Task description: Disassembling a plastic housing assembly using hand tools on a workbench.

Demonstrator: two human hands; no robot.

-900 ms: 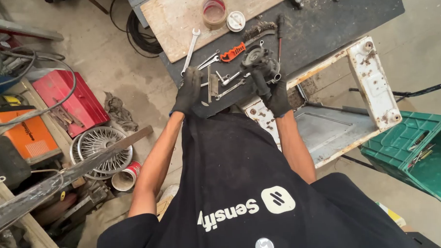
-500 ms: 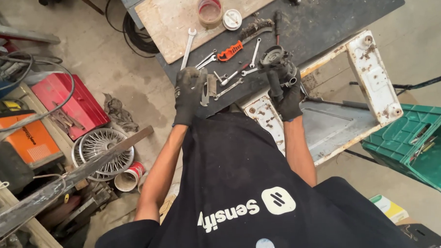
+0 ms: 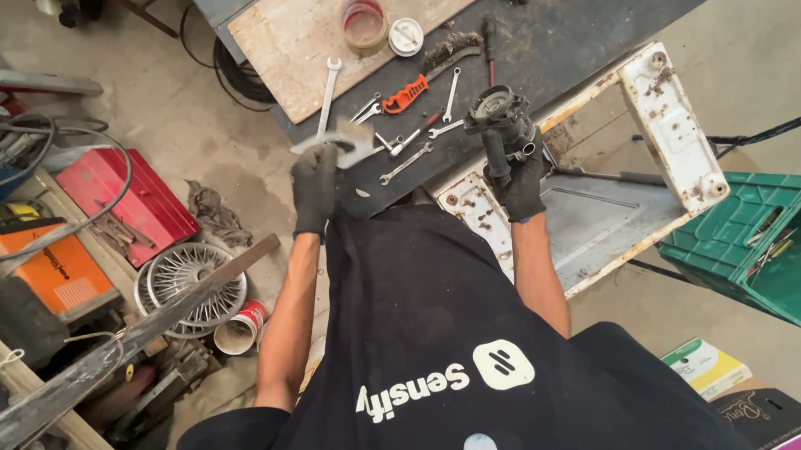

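Head view: a flat plate and a dark housing held apart above the bench.

The left hand (image 3: 315, 185), gloved, fingers pinched shut on a thin grey metal plate (image 3: 340, 143) left of centre; the right hand (image 3: 519, 178) is wrapped tight round a dark round-mouthed metal housing (image 3: 502, 119) right of centre, forearms raised. Judged: parts separated for inspection; any next handling needs a steady grip above the wrenches (image 3: 407, 145) on the black bench (image 3: 606, 23).

Green crate (image 3: 756, 248), red toolbox (image 3: 129, 203) (floor), scattered wrenches (image 3: 407, 163).
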